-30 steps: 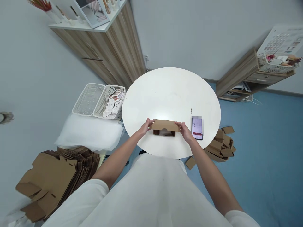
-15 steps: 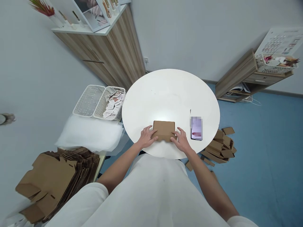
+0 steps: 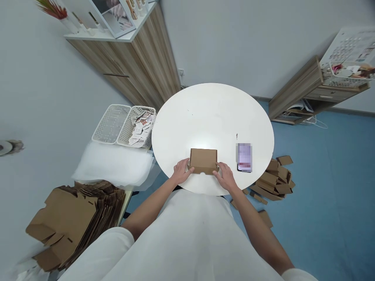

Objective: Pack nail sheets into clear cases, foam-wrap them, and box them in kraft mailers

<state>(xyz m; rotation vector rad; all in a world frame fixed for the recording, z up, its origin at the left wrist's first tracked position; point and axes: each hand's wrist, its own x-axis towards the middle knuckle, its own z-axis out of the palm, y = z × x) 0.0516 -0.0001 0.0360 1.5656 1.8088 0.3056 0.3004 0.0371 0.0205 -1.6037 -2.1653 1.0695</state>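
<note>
A small brown cardboard box [image 3: 203, 158] lies near the front edge of the white round table [image 3: 211, 113]. Its top is down, and the front flap juts out a little along the near side. At the box's left front corner is my left hand [image 3: 181, 172], its thumb against the flap and its fingers bent along the side. My right hand [image 3: 225, 177] grips the opposite front corner, thumb on the flap and fingers at the side. Right of that hand a phone [image 3: 244, 158] lies on the table, its screen blurred out.
Left of the table stand two white plastic baskets [image 3: 111, 125], one holding printed cards [image 3: 141, 127]. Plastic sheets [image 3: 113, 164] and a stack of flattened cardboard boxes [image 3: 73, 222] lie nearer. Folded boxes [image 3: 274, 179] are piled on the blue floor at right. Cabinets [image 3: 149, 58] stand against the wall.
My fingers have slid from the box's top down to its sides and front corners. The front flap stands out more, with its corners showing. The view has shifted slightly.
</note>
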